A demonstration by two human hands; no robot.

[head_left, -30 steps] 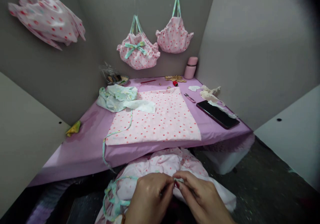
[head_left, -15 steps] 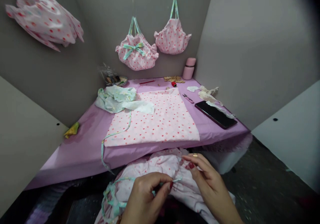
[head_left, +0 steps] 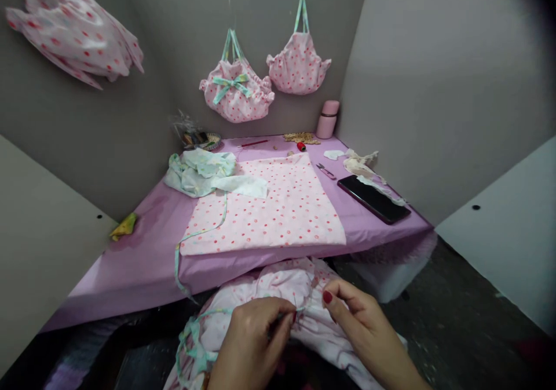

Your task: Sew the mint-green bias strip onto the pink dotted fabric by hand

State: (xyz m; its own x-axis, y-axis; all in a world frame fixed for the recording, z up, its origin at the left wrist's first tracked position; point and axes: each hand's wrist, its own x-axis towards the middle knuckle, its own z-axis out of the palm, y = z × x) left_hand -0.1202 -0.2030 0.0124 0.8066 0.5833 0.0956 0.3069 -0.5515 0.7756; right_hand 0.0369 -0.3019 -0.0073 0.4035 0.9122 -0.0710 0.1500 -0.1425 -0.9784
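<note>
My left hand (head_left: pixel 256 335) is closed in a pinch on the end of a narrow mint fabric strap (head_left: pixel 301 309). A thin dark sliver, like a needle, stands up at its fingertips. My right hand (head_left: pixel 362 317), a little to the right, has thumb and forefinger drawn together; anything between them is too small to make out. Below both hands a pink dotted garment (head_left: pixel 278 283) lies bunched over my lap, partly covered by them. Its looped mint ties (head_left: pixel 193 343) hang at the left.
On the purple-covered table (head_left: pixel 147 251) lies a flat pink dotted cloth (head_left: pixel 269 222), with crumpled mint fabric (head_left: pixel 200 170) over its corner. To the right are thread snips (head_left: pixel 325 171) and a phone (head_left: pixel 373 197). A red thread spool (head_left: pixel 301 146) and a pink flask (head_left: pixel 328 119) are farther back.
My right hand has turned and its fingers have come together into a pinch. The left hand still pinches the strap, with its fingertips shifted slightly left. The table things stay put.
</note>
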